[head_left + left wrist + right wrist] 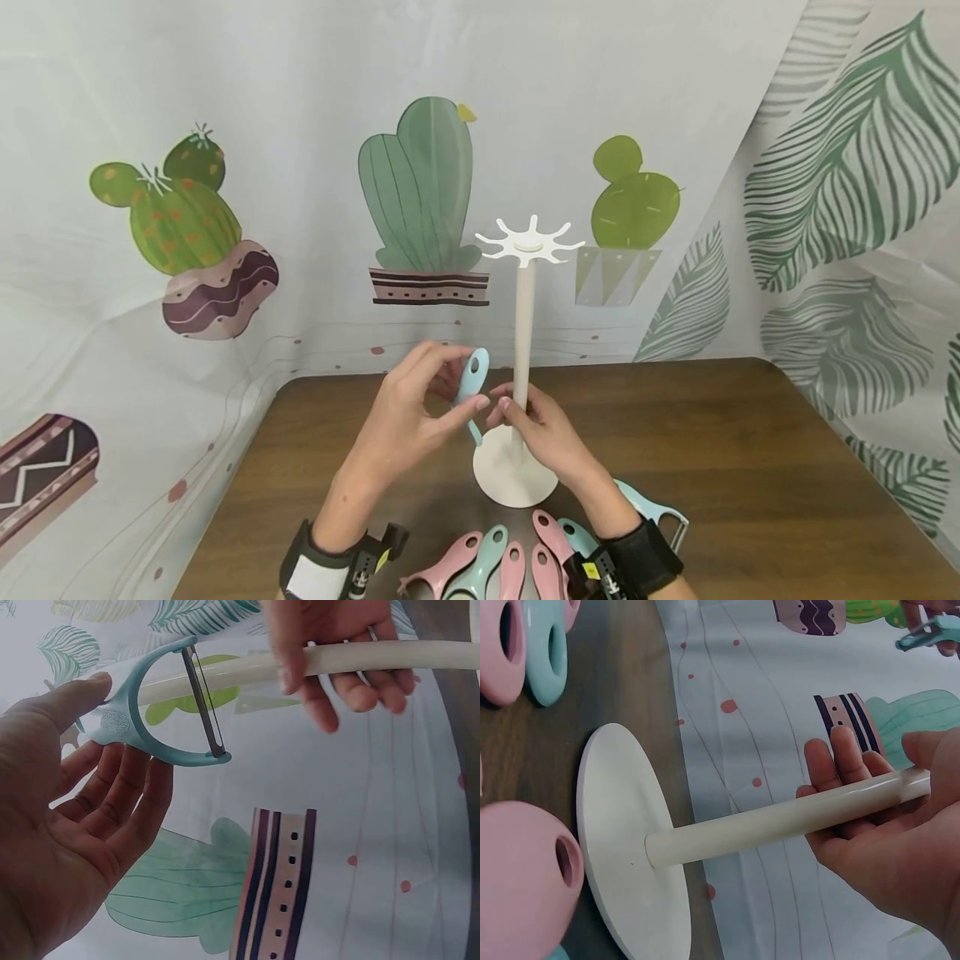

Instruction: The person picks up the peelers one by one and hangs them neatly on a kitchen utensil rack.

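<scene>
My left hand point(408, 421) pinches the handle of a light blue Y-shaped peeler point(124, 712) between thumb and fingers. The peeler is raised off the table, just left of a cream utensil stand point(524, 333); in the left wrist view its metal blade points away from the palm. Around the lower part of the stand's pole, my right hand point(551, 429) has its thumb on one side and its fingers loosely curled on the other. The stand is upright on a round base point(622, 825). At its top, a ring of white hooks point(528, 242) holds nothing.
Several pink and teal-green handled tools point(491, 550) lie in front of the base, near the bottom of the head view. Another light blue peeler point(645, 502) lies by the right forearm. Behind the brown wooden table point(697, 433) hangs a cactus-print cloth point(315, 208).
</scene>
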Tool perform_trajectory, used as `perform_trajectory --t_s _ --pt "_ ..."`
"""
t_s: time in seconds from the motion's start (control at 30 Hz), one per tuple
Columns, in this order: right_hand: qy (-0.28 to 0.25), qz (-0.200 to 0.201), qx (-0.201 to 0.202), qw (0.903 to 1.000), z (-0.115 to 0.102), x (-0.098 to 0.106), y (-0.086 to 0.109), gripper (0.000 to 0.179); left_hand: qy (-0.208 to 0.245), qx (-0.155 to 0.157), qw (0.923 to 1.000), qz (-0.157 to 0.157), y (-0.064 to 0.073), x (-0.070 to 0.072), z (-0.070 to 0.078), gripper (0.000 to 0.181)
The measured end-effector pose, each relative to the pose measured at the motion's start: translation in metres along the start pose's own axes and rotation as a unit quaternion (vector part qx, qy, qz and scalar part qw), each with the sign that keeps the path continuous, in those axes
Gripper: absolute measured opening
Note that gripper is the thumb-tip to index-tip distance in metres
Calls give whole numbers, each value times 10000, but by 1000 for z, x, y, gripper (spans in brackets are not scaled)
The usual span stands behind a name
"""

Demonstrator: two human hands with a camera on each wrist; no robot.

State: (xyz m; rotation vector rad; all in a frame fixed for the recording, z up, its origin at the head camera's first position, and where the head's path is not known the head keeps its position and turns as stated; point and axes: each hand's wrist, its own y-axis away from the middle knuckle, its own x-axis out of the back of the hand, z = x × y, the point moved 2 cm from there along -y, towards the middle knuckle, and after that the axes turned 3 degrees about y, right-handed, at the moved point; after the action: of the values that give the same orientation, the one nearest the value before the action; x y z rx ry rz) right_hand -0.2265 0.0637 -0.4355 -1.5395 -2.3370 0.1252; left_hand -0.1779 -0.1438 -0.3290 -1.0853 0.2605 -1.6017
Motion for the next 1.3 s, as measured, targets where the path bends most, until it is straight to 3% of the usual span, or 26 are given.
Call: perform_trajectory --t_s 0.17,0.9,1.3 --pt "-82 112 -123 9998 0 -2 -1 24 -101 -178 9997 93 -12 6 5 50" --pt "-30 289 -346 9990 1 -6 0 22 -181 -643 9967 454 -51 22 22 57" --pt "6 140 -300 9995 5 -6 0 26 26 -949 9907 976 -68 31 33 58"
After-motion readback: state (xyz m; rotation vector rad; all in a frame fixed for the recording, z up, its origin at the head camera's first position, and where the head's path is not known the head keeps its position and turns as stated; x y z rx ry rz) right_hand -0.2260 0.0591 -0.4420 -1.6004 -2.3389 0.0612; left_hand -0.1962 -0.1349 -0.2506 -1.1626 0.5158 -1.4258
